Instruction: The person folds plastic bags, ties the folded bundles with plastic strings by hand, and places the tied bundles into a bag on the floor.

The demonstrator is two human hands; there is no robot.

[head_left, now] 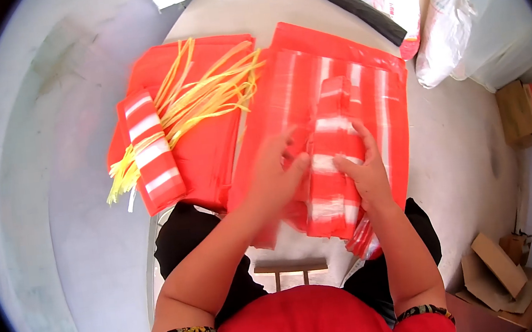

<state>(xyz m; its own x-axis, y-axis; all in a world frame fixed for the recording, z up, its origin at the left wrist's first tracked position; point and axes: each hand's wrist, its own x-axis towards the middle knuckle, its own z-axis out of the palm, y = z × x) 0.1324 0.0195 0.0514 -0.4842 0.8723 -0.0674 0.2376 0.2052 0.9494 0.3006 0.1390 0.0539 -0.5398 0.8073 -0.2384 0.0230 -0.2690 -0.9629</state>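
Note:
A folded stack of red-and-white striped plastic bags (pixel 330 204) lies lengthwise before me, on top of a wider flat stack of similar red bags (pixel 259 105). My right hand (pixel 368 171) grips the folded stack's right side, its thumb on top and its index finger stretched along the edge. At the left side is my left hand (pixel 279 172), slightly blurred, with thumb and fingers apart; whether it touches the plastic is unclear. To the left, yellow strips of tie (pixel 210 97) spread over another red stack (pixel 203 153), some passing beneath a folded striped bundle (pixel 153 149).
A long black bar (pixel 363 14) lies at the table's (pixel 224 11) far right. White printed sacks (pixel 443 34) are piled along the back. Cardboard boxes stand on the right, one box (pixel 520 114) higher up and an opened carton (pixel 501 277) low down.

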